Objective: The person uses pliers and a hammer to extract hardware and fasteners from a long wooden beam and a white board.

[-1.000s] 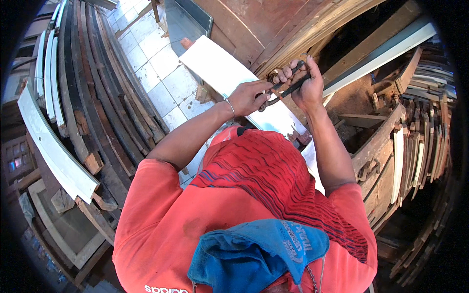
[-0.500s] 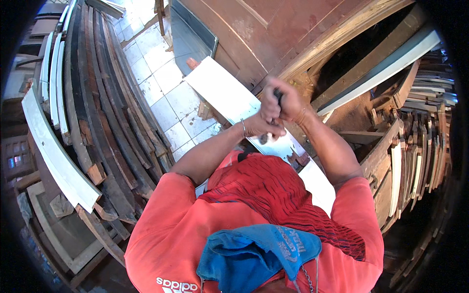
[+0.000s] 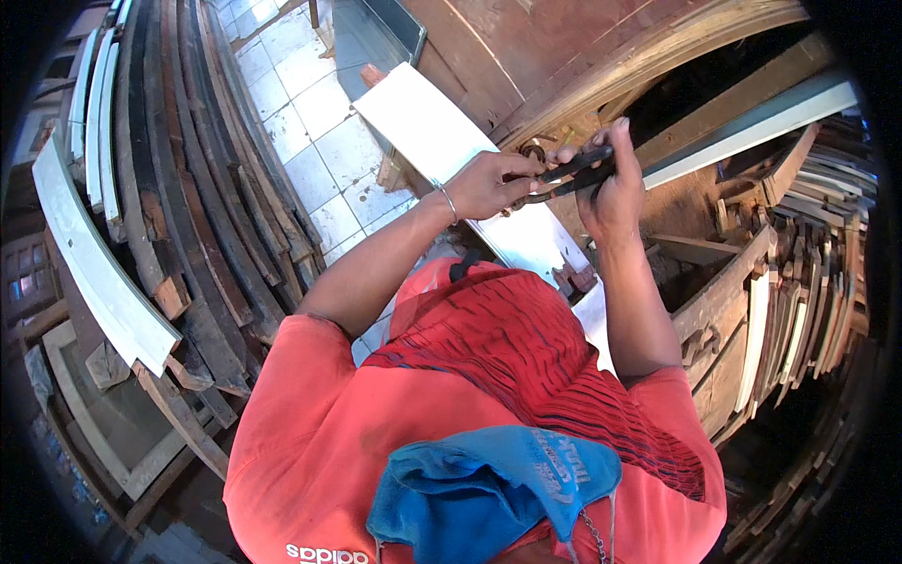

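Observation:
My right hand (image 3: 611,183) is wrapped round the dark handles of a pair of pliers (image 3: 584,172), and the thumb points up. My left hand (image 3: 493,185), a metal bangle at its wrist, has its fingers pinched together at the head of the pliers. What those fingers pinch is too small and covered to make out. A rusty curved metal piece (image 3: 534,150) shows just beyond the left fingertips. Below both hands a long white board (image 3: 427,117) slopes from upper left to lower right, with a broken, bare-wood notch (image 3: 575,280) near my body.
Long dark wooden planks (image 3: 174,179) are stacked on the left, with a loose white strip (image 3: 99,263) beside them. Brown door panels (image 3: 554,52) lie at the top. More stacked slats (image 3: 808,291) stand on the right. White tiles (image 3: 315,122) cover the floor.
Both hands were close together and blurred over the white board. Now they are farther apart; the right hand has moved right and turned, and the pliers show between them.

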Demonstrator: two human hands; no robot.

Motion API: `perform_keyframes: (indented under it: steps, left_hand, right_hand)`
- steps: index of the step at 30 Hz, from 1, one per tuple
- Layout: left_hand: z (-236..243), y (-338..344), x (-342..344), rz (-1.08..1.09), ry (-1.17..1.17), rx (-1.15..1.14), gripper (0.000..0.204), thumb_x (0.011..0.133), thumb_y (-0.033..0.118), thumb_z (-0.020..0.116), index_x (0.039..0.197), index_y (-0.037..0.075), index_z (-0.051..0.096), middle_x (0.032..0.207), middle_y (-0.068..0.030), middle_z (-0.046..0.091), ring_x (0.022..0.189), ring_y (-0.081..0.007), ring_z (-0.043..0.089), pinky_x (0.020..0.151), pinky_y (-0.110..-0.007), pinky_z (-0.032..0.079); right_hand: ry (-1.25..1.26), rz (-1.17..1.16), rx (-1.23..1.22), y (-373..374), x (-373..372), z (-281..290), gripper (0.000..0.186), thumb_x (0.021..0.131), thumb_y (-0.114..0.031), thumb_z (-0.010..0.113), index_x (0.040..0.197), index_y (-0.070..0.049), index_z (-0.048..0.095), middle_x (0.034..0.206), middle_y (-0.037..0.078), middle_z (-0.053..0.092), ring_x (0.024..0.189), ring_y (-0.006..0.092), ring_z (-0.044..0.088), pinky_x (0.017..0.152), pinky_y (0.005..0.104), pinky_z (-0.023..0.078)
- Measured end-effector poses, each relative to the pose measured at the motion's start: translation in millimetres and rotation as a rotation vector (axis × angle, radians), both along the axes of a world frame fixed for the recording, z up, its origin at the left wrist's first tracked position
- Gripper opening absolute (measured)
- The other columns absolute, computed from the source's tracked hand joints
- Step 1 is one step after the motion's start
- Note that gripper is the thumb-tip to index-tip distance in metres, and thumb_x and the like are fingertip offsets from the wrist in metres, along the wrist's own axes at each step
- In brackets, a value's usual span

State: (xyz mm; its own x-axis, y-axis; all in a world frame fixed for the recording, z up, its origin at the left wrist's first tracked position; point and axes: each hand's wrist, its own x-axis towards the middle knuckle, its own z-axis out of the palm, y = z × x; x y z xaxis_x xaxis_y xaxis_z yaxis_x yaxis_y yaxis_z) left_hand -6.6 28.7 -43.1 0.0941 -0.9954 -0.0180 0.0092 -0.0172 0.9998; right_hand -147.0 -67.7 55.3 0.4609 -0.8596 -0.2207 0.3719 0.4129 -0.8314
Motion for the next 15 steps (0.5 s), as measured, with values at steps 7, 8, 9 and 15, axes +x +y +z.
perform_keyframes:
  steps: [7, 8, 9, 15]
  left_hand:
    - [-19.7, 14.1, -1.4, -0.146, -0.117, -0.023, 0.030, 0.094, 0.018, 0.069, 0.121, 0.003, 0.069, 0.098, -0.0077, 0.072, 0.086, -0.0136, 0.066, 0.079, -0.030, 0.053]
    - [-21.9, 17.9, 0.3, -0.157, -0.113, -0.023, 0.029, 0.094, 0.019, 0.070, 0.118, 0.003, 0.070, 0.096, -0.0074, 0.071, 0.087, -0.0143, 0.066, 0.080, -0.031, 0.052]
    - [-19.1, 20.9, 1.4, -0.162, -0.113, -0.029, 0.029, 0.094, 0.019, 0.070, 0.118, 0.003, 0.070, 0.096, -0.0074, 0.071, 0.087, -0.0143, 0.066, 0.080, -0.031, 0.052]
    - [-16.7, 33.4, 4.4, -0.158, -0.058, -0.031, 0.024, 0.095, 0.022, 0.069, 0.108, 0.001, 0.069, 0.094, -0.0086, 0.070, 0.087, -0.0167, 0.065, 0.081, -0.031, 0.051]
  right_hand:
    - [0.123, 0.112, -0.354, 44.1, -35.8, -18.1, 0.025, 0.104, -0.027, 0.053, 0.095, -0.005, 0.059, 0.086, 0.008, 0.071, 0.076, 0.0092, 0.059, 0.074, 0.0243, 0.045]
    - [0.116, 0.106, -0.359, 50.8, -34.9, -19.2, 0.026, 0.104, -0.028, 0.052, 0.095, -0.004, 0.060, 0.088, 0.008, 0.071, 0.077, 0.0091, 0.059, 0.074, 0.0239, 0.045]
    - [0.182, 0.122, -0.399, 55.8, -32.7, -16.0, 0.031, 0.105, -0.029, 0.049, 0.098, -0.002, 0.061, 0.089, 0.007, 0.071, 0.076, 0.0095, 0.058, 0.074, 0.0247, 0.045]
    - [0.255, 0.189, -0.520, 67.5, -40.0, -17.3, 0.036, 0.105, -0.027, 0.046, 0.094, 0.003, 0.060, 0.091, 0.011, 0.065, 0.086, 0.0155, 0.060, 0.082, 0.0295, 0.045]
